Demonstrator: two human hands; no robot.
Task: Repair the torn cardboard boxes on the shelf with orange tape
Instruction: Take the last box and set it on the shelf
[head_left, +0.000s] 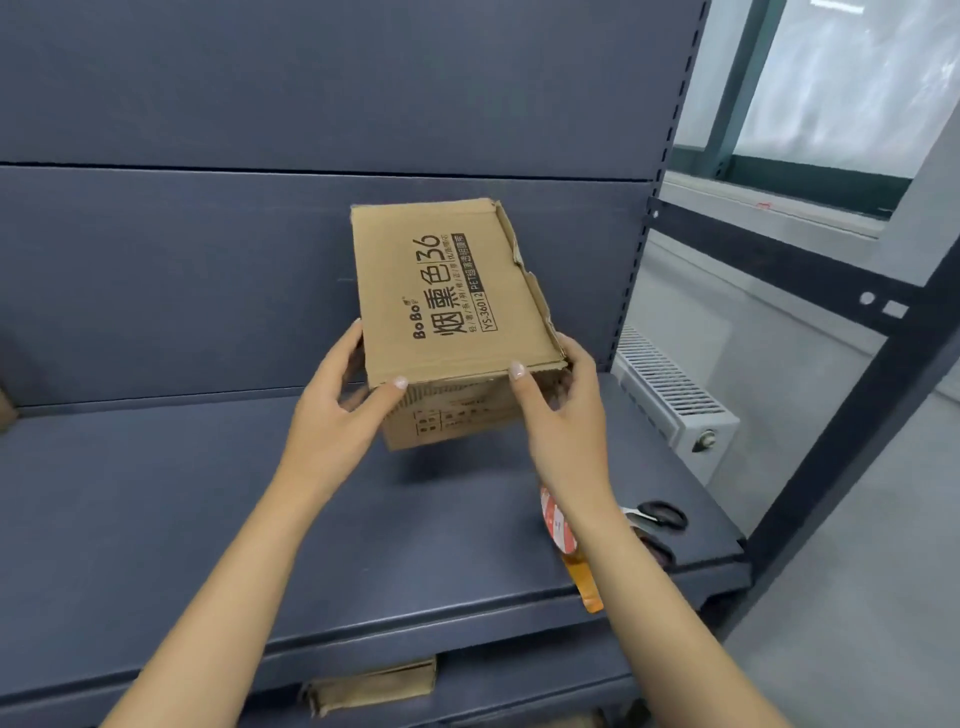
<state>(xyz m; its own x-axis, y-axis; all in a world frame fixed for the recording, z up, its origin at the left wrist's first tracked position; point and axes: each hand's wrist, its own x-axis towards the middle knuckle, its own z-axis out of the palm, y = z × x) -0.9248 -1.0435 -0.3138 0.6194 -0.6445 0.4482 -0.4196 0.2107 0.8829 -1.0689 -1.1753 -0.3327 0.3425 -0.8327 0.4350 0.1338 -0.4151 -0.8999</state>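
The dark grey-blue metal shelf (208, 493) fills most of the view, with a grey wall, a white ribbed radiator (670, 387) and a window beyond its right end. Near the back of the shelf, right of its middle, is the brown printed cardboard box (441, 291), held with its printed face up and its near end apparently raised a little off the shelf board. Its right edge is ragged and torn along the flap, and no orange tape shows anywhere on it, so the repair of this box looks not yet begun. The left hand (337, 415) grips the box's near left corner, thumb on top and fingers (353, 343) curled round the side; the right hand (563, 415) grips the near right corner in the same way, thumb over the top edge. Toward the front right corner of the shelf lies the roll of orange tape (569, 551), partly hidden behind the right forearm, and just beside it black-handled scissors (660, 517) (both untouched). On the level below, the edge of another brown cardboard box (374, 686) shows, probably also waiting; whether it is torn I cannot tell.
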